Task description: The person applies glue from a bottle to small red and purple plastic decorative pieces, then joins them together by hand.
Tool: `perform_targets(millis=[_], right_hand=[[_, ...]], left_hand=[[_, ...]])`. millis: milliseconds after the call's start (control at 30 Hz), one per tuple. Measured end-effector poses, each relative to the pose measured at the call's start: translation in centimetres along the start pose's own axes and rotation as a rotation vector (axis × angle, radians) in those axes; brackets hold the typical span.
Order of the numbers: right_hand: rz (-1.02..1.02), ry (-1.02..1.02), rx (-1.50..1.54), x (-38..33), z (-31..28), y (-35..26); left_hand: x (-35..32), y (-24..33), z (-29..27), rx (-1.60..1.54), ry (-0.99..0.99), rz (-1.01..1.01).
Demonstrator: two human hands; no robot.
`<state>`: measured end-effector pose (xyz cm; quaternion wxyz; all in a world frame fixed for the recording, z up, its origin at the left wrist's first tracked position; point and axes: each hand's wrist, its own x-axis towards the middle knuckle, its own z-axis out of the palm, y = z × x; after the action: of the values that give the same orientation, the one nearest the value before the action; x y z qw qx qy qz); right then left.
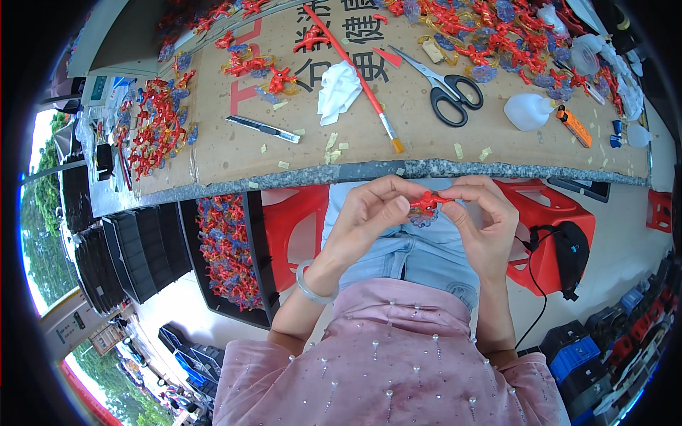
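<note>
While the worktable (426, 169) runs out of sight at both ends, its cardboard cover (213, 153) carries heaps of small red and blue plastic pieces (153, 128), too tangled to tell apart. Below its left part, a black tray (252, 255) holds more of the same pieces (227, 248). Black-handled scissors (444, 86) and a red-handled brush (352, 71) lie on top. Just under the table edge, the left hand (362, 220) and right hand (483, 220) meet, fingertips of both pinched on one small red piece (426, 202); a bluish part beneath it is hard to make out.
</note>
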<state>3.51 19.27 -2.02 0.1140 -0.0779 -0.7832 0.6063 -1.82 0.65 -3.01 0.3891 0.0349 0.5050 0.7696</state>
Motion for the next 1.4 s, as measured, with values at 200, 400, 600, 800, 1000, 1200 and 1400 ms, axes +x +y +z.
perform_targets(millis=[200,400,600,800,1000,1200,1400], right_hand=[[0.022,-0.024,0.010,-0.1,-0.1,0.2],[0.039,-0.037,0.002,0.1,-0.2,0.3],[0.046,-0.037,0.016,0.3,-0.2,0.2],[0.037,-0.037,0.009,0.5,-0.3,-0.5],[-0.172,0.547,-0.107,2.2,-1.7,1.1],[-0.191,0.525,-0.286,6.8,-2.7,3.6],[-0.071,0.418,-0.032,6.2,-3.1,3.5]], left_hand=[[-0.1,2.0,0.5,0.062,-0.085,-0.044],[0.0,1.1,0.1,0.077,-0.099,0.020],[-0.2,1.0,0.3,0.093,-0.075,0.046],[-0.2,1.3,0.3,0.126,-0.074,0.076],[0.2,1.1,0.4,-0.212,-0.105,-0.015],[0.6,0.7,0.8,-0.378,-0.094,0.010],[0.5,0.5,1.0,-0.323,-0.003,0.111]])
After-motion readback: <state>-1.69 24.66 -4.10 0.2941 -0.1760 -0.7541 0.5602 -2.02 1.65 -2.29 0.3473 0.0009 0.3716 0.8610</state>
